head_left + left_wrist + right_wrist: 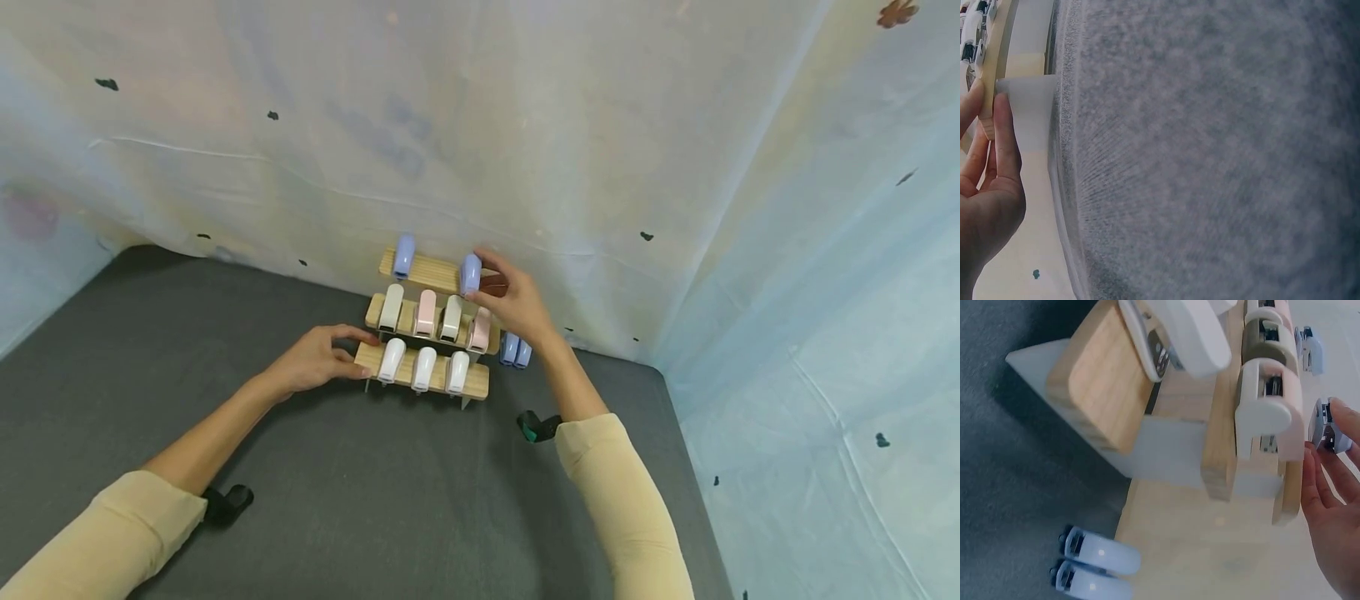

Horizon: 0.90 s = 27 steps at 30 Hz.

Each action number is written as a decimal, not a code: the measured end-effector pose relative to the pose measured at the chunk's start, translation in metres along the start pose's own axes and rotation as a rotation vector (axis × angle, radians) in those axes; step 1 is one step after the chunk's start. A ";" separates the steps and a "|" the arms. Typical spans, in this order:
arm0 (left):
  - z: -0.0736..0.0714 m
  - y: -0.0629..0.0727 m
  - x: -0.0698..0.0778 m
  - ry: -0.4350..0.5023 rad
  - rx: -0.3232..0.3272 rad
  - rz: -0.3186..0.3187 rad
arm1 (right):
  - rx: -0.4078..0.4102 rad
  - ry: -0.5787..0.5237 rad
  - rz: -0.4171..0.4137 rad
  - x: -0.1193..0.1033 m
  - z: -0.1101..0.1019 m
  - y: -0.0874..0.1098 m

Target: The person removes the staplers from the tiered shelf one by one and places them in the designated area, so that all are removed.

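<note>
A three-tier wooden display rack holds small staplers. My right hand pinches a blue stapler between thumb and fingers at the right end of the top tier; the right wrist view shows this blue stapler beside the board's end. Another blue stapler stands at that tier's left end. Beige and pink staplers alternate on the middle tier. Three white staplers line the bottom tier. With thumb and fingers, my left hand grips the left end of the bottom board.
Two more blue staplers lie side by side on the dark grey surface, right of the rack. A pale patterned sheet hangs close behind the rack, and another sheet borders the right side.
</note>
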<state>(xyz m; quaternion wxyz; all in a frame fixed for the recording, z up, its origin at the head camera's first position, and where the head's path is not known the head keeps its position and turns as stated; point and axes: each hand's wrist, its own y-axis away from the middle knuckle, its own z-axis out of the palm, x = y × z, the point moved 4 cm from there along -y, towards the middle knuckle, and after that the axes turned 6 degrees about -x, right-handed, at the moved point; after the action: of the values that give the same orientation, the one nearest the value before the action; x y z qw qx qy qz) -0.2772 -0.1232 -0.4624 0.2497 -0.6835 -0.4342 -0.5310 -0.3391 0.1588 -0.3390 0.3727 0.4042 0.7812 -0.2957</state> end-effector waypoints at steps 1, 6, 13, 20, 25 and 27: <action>0.000 0.000 0.000 -0.002 0.000 -0.003 | 0.000 0.001 0.000 0.001 -0.002 0.001; 0.000 0.000 0.000 0.003 -0.002 -0.004 | 0.014 0.040 0.013 0.006 -0.010 0.010; -0.002 0.000 0.001 -0.006 0.000 0.002 | 0.039 0.037 0.020 0.012 -0.021 0.018; -0.003 -0.001 0.005 -0.019 0.006 0.004 | 0.080 0.006 0.014 0.016 -0.033 0.025; -0.001 0.002 0.005 -0.002 -0.003 -0.001 | 0.060 0.014 0.029 0.005 -0.036 0.035; 0.001 0.003 0.004 0.009 -0.012 0.000 | 0.054 0.027 0.050 -0.001 -0.037 0.041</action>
<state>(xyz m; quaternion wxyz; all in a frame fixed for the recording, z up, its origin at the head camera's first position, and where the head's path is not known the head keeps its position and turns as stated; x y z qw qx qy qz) -0.2739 -0.1226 -0.4585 0.2478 -0.6826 -0.4298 -0.5367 -0.3162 0.2069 -0.3242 0.3582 0.4374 0.7677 -0.3015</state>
